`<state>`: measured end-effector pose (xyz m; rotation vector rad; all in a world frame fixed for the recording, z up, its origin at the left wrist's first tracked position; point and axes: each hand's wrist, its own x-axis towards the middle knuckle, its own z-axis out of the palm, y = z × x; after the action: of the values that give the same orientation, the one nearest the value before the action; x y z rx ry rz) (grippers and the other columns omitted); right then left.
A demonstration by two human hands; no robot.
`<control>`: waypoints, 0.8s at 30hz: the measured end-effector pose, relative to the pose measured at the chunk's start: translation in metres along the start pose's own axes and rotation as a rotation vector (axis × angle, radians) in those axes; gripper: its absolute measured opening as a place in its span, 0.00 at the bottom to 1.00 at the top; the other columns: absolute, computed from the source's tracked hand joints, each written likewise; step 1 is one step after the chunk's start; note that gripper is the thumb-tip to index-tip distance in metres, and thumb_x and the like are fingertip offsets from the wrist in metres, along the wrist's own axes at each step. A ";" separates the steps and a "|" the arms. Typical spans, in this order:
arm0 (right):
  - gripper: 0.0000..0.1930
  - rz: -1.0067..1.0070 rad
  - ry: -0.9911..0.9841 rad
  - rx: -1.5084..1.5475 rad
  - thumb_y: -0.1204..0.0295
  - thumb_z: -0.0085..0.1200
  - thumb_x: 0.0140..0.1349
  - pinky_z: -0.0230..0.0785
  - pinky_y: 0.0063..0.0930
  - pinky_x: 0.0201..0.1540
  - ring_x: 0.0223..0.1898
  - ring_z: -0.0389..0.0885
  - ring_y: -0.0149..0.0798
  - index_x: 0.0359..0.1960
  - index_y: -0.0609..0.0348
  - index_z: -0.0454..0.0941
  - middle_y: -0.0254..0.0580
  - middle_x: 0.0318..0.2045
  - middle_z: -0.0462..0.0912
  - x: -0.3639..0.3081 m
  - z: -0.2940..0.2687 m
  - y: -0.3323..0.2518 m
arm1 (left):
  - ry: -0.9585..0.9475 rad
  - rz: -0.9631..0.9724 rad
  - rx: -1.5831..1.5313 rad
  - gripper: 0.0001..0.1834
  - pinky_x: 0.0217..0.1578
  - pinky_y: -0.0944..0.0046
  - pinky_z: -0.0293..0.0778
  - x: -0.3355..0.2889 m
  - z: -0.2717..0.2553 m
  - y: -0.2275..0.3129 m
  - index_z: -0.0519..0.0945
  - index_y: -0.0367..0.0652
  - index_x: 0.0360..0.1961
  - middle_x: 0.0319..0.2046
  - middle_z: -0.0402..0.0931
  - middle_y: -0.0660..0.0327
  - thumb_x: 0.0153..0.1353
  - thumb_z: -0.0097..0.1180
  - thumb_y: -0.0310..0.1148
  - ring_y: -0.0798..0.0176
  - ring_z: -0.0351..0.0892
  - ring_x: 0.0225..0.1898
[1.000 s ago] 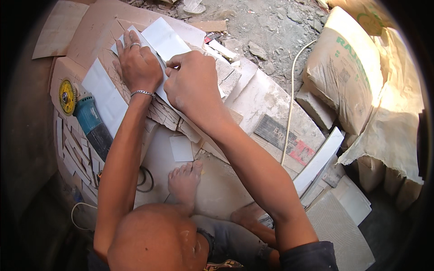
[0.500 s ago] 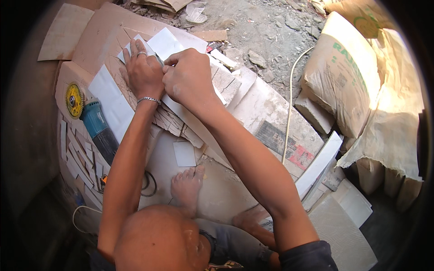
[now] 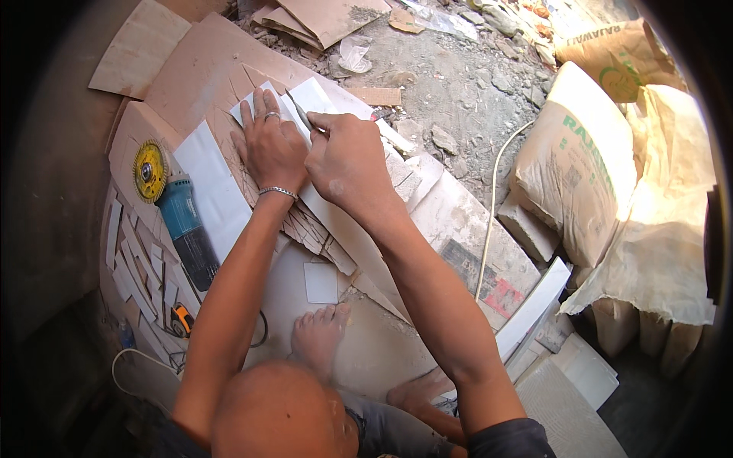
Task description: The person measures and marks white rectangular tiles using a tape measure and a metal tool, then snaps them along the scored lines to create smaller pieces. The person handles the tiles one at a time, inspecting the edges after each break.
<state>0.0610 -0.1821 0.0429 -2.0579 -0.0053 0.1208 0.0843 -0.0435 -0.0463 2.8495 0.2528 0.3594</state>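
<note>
My left hand (image 3: 273, 149), with a ring and a chain bracelet, lies with fingers stretched out and pressed down on a white tile (image 3: 248, 104). Beside it, my right hand (image 3: 350, 162) is closed round a slim grey pointed tool (image 3: 298, 112). The tool's tip points away from me and rests at the tile's edge; most of its handle is hidden in my fist. Another white tile piece (image 3: 314, 93) lies just beyond the tool. Under the tiles is a stack of scored brown boards (image 3: 324, 248). A larger white tile (image 3: 214, 179) lies left of my left forearm.
An angle grinder (image 3: 182, 221) with a yellow disc lies at the left, above tile strips (image 3: 137, 256) and an orange tape measure (image 3: 181, 319). A bare foot (image 3: 317, 340) stands near a small tile (image 3: 321, 282). Filled sacks (image 3: 573, 160) and a pale cable (image 3: 489, 221) are at the right.
The whole view has shifted, so things sit lower and further right. My right hand has drawn slightly toward me, showing more of the tool; my left hand stays pressed on the tile.
</note>
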 end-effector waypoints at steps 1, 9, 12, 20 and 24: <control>0.17 0.056 -0.002 0.016 0.76 0.56 0.62 0.81 0.42 0.49 0.38 0.90 0.63 0.50 0.66 0.89 0.70 0.34 0.86 0.002 0.002 -0.004 | 0.008 0.004 0.004 0.35 0.78 0.30 0.44 0.002 0.000 -0.001 0.67 0.42 0.78 0.80 0.60 0.57 0.71 0.44 0.38 0.48 0.51 0.83; 0.13 0.011 0.011 0.053 0.74 0.57 0.60 0.81 0.44 0.41 0.31 0.87 0.66 0.41 0.67 0.90 0.69 0.27 0.84 0.011 0.015 0.001 | 0.030 0.018 0.001 0.36 0.78 0.30 0.45 0.001 0.005 -0.007 0.66 0.48 0.79 0.82 0.58 0.63 0.70 0.47 0.38 0.50 0.50 0.83; 0.11 0.006 -0.005 0.068 0.72 0.60 0.59 0.81 0.44 0.39 0.29 0.86 0.66 0.37 0.69 0.89 0.68 0.25 0.83 0.016 0.015 0.005 | 0.019 0.014 -0.005 0.36 0.78 0.31 0.45 0.000 0.008 -0.008 0.65 0.50 0.80 0.82 0.57 0.64 0.70 0.48 0.40 0.51 0.49 0.83; 0.14 0.041 0.013 0.022 0.66 0.64 0.61 0.81 0.44 0.37 0.27 0.87 0.62 0.31 0.69 0.89 0.66 0.24 0.84 0.027 0.032 0.006 | 0.006 0.011 0.050 0.38 0.79 0.32 0.44 0.001 0.012 -0.013 0.64 0.52 0.81 0.83 0.54 0.69 0.71 0.52 0.47 0.54 0.47 0.84; 0.13 0.049 0.033 0.038 0.67 0.64 0.61 0.81 0.45 0.38 0.28 0.87 0.63 0.29 0.68 0.89 0.66 0.25 0.84 0.026 0.033 0.007 | 0.028 0.046 0.081 0.37 0.79 0.32 0.44 0.003 0.016 -0.017 0.64 0.52 0.81 0.83 0.54 0.67 0.73 0.50 0.49 0.54 0.47 0.84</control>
<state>0.0832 -0.1544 0.0193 -2.0220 0.0678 0.1162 0.0887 -0.0310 -0.0652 2.9359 0.2113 0.4071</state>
